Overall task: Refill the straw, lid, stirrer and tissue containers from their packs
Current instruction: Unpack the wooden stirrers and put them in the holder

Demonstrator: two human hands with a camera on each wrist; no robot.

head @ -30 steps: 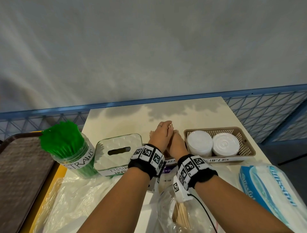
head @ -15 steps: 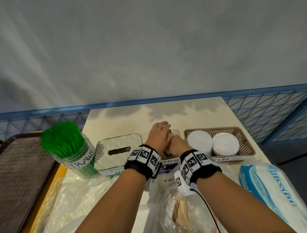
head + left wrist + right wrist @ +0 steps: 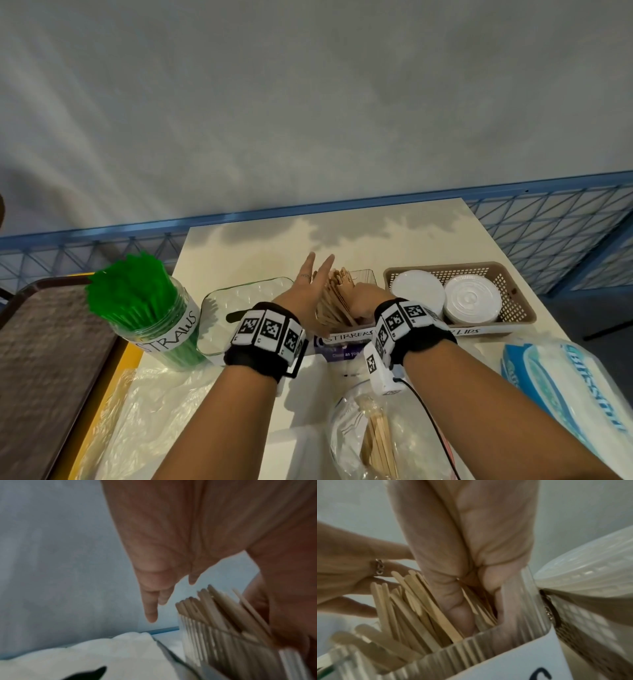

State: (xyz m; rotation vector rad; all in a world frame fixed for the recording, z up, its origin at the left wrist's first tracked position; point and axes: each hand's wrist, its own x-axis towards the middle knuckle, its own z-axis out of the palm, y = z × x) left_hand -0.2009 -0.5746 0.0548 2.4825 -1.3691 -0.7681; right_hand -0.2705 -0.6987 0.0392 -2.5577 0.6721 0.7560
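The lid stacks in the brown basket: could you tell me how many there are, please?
2. One lid stack sits at the left end of the basket, the other lid stack beside it on the right. Any behind them would be hidden.

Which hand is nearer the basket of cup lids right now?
Right. The right hand is in the stirrer container, right beside the lid basket; the left hand is open on the container's far side.

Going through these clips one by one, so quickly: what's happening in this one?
A person is topping up the clear stirrer container with wooden stirrers. The right hand reaches down into the container, fingers among the sticks; the left hand is flat and open against the bundle's left side. The straw jar is packed with green straws and the lid basket holds two white stacks. A bag with more stirrers lies near the person.
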